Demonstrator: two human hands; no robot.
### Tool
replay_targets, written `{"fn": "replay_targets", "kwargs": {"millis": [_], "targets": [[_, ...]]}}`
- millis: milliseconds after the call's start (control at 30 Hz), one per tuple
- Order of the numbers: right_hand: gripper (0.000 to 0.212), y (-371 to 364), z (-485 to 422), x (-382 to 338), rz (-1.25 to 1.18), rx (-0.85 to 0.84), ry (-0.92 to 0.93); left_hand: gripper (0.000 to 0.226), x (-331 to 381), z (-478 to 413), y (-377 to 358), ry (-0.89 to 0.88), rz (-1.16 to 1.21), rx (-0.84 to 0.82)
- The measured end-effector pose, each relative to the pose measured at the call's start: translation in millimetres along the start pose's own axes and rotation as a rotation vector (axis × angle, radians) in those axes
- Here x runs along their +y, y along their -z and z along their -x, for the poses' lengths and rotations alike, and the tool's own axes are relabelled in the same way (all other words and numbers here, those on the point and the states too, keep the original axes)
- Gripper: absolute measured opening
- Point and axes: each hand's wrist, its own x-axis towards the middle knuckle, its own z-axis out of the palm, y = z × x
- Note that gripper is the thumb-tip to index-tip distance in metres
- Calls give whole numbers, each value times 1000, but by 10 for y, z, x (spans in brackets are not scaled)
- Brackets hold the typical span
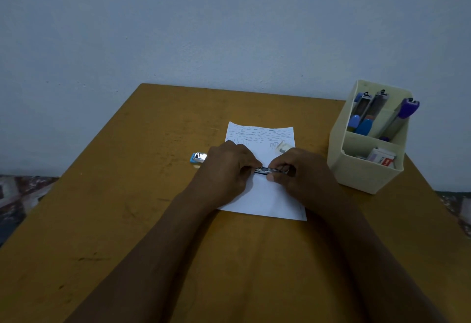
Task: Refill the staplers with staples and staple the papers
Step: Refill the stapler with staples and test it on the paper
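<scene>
Fingers (251,167) of both hands pinched tight round a small stapler (269,170), held low over the middle of the paper (265,195). Left hand (224,170) curled on one end, right hand (303,177) on the other, thumb tip just under the metal rail. Looks like the refill step, probably seating a strip or working the tray; too small and dim to tell whether staples are already in. Opened staple packet (281,147) lying on the sheet just beyond the right knuckles. Another stapler, blue (198,157), lying on the table (127,195) beside the left hand, apart from the paper. More staplers (369,116) standing in the cream organiser (362,172), staple boxes (382,159) in its front pocket. Next, likely: close the stapler until it clicks, then line up a paper corner and press squarely.
</scene>
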Motion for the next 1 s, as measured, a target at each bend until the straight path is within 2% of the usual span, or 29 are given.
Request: {"fn": "replay_targets", "kwargs": {"millis": [233, 700, 933, 1000], "targets": [[13, -11, -4, 16, 20, 14, 8, 27, 8, 3, 53, -39, -56, -8], [10, -42, -22, 37, 10, 0, 28, 32, 32, 28, 70, 3, -114, -85], [7, -40, -15, 49, -22, 32, 68, 20, -23, 48, 82, 133, -84, -24], [4, -38, -21, 66, -25, 50, 87, 28, -46, 50, 110, 189, -151, -60]]}}
